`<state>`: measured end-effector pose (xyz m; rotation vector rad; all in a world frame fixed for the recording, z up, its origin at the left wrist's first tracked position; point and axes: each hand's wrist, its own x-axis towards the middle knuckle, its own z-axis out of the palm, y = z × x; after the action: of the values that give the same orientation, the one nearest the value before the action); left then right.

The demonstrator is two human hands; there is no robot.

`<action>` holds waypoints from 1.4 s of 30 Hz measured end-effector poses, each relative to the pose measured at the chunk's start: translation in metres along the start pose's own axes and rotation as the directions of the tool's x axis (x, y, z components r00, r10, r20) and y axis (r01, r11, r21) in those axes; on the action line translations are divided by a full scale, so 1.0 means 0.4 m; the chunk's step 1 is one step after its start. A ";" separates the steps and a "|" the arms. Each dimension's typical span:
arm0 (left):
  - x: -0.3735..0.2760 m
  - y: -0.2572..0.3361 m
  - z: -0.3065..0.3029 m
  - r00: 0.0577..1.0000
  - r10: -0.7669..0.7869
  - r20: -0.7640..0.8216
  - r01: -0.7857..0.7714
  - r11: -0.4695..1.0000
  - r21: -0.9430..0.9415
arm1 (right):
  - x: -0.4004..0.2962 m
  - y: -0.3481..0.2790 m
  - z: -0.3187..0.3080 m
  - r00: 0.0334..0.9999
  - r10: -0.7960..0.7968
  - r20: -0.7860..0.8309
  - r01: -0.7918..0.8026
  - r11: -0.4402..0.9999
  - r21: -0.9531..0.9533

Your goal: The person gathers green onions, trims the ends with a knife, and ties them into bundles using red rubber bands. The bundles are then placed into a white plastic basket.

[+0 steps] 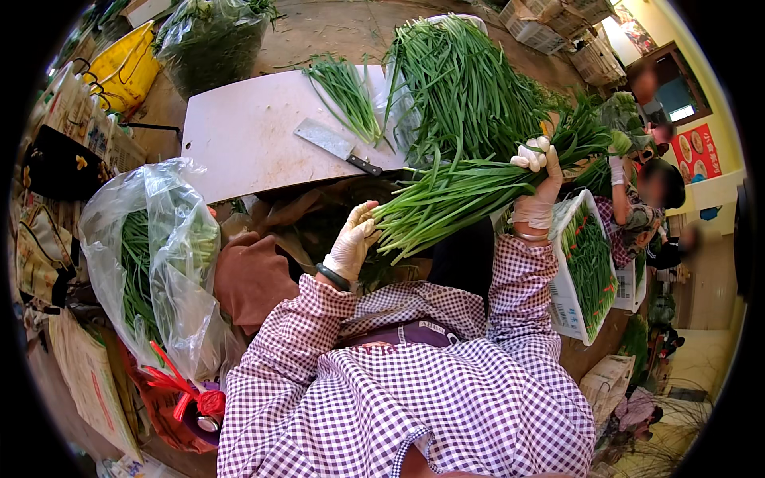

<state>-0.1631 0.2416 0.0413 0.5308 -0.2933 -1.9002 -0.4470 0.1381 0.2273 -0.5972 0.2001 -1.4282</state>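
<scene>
My right hand [535, 173], in a thin white glove, is closed round a bunch of green garlic chives [454, 197], whose pale cut ends point left. At those ends is my left hand [352, 239], also gloved, fingers partly bent; whether it grips any stalks I cannot tell. Beyond, a white board [251, 131] bears a cleaver [326, 138] with a black handle and a smaller bunch of chives [349, 95]. A large heap of chives [472, 89] rises at the board's right side.
A clear plastic bag of greens [161, 257] stands at left, near red ties [179, 388]. White crates of tied bundles [583, 263] stand at right, beside a co-worker [633, 209]. A yellow basket [122, 66] and another filled bag [209, 45] lie beyond the board.
</scene>
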 end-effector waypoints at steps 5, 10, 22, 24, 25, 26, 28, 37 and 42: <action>0.008 -0.032 0.008 0.995 0.094 -0.039 -0.089 0.987 0.134 | 0.016 0.026 0.022 0.999 0.033 0.006 -0.033 0.997 -0.064; 0.007 -0.034 0.045 0.992 0.051 -0.113 -0.035 0.989 0.142 | -0.004 0.015 0.002 0.996 0.084 0.003 -0.084 0.996 -0.038; -0.018 -0.037 0.051 1.000 0.012 -0.024 -0.008 0.991 0.137 | 0.002 0.035 0.000 0.958 0.254 0.131 -0.263 0.963 0.055; -0.013 -0.051 0.044 0.997 0.051 -0.052 -0.049 0.998 0.039 | 0.001 0.040 0.011 0.962 0.234 0.140 -0.241 0.970 0.040; -0.016 -0.052 0.047 0.996 0.071 -0.050 -0.072 0.997 -0.029 | -0.003 0.041 0.007 0.970 0.213 0.116 -0.218 0.975 0.036; -0.020 -0.059 0.044 0.993 0.115 -0.034 -0.117 0.989 -0.088 | -0.003 0.034 -0.021 0.978 0.191 0.089 -0.191 0.982 -0.009; -0.019 -0.059 0.048 0.991 0.135 -0.005 -0.133 0.973 -0.190 | -0.010 0.033 -0.016 0.988 0.157 -0.005 -0.157 0.988 0.008; -0.039 0.003 0.064 0.973 0.044 -0.225 -0.053 0.998 -0.032 | 0.007 0.059 0.010 0.988 0.147 0.041 -0.140 0.981 -0.131; -0.031 -0.002 0.082 0.886 0.080 -0.456 -0.031 0.993 0.116 | -0.020 0.088 0.040 0.989 0.139 0.050 -0.129 0.978 -0.162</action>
<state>-0.1761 0.2519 0.0723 1.0133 -0.0940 -1.6482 -0.4102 0.1512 0.2214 -0.7433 0.3025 -1.2695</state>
